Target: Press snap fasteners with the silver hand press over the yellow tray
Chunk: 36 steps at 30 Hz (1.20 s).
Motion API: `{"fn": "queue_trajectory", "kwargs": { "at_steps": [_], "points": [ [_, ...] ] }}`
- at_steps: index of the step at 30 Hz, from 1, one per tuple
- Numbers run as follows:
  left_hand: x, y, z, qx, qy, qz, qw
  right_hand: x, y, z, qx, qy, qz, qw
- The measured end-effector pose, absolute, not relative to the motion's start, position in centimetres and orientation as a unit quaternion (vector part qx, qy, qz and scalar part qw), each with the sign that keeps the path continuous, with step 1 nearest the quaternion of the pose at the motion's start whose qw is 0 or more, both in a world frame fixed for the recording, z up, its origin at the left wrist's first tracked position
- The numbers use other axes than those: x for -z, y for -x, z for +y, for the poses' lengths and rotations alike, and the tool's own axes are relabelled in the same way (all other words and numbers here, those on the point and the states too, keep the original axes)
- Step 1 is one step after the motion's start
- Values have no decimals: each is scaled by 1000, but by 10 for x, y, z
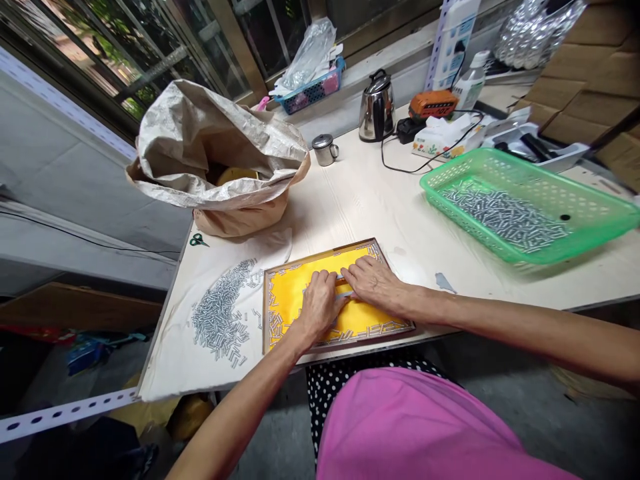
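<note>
A shallow tray (pixel 293 291) with a yellow bottom and a thin brown rim lies at the table's front edge. Small silvery metal pins (pixel 383 329) are scattered along its borders, thickest at the lower left and the front. Over its middle, my left hand (pixel 319 301) and my right hand (pixel 374 285) are close together, fingers curled onto a flat grey-blue strip (pixel 344 294). My fingers cover most of the strip, so its full shape is hidden. Left of the tray, a heap of similar pins (pixel 217 310) is spread on a white cloth (pixel 173 353).
A green perforated basket (pixel 595 230) holding many pins stands at the right. Behind the tray are a large open sack (pixel 240 217), a lidded metal mug (pixel 325 152) and a steel kettle (pixel 376 110). Small scissors (pixel 199 240) lie near the left edge. A grey scrap (pixel 444 282) lies right of the tray.
</note>
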State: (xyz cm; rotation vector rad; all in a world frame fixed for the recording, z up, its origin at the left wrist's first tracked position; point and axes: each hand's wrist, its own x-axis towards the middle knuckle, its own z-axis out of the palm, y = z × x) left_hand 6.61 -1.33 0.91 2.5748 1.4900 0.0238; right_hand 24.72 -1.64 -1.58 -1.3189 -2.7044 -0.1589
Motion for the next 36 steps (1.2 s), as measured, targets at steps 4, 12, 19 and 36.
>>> {"fn": "queue_trajectory", "kwargs": {
  "at_steps": [4, 12, 19, 36],
  "points": [
    [-12, -71, -10, 10, -855, 513, 79, 20, -244, -13, 48, 409, -909, 68],
    [-5, -64, 1, -10, -850, 520, 86, 35, -252, -9, 13, 405, -902, 148],
    [-2, -38, 36, -20, -829, 533, 169, 30, -244, -21, 7, 350, -933, 89],
    [-24, -3, -10, -164, -812, 547, 120, 15, -284, -31, 7, 474, -835, 279]
  ]
}}
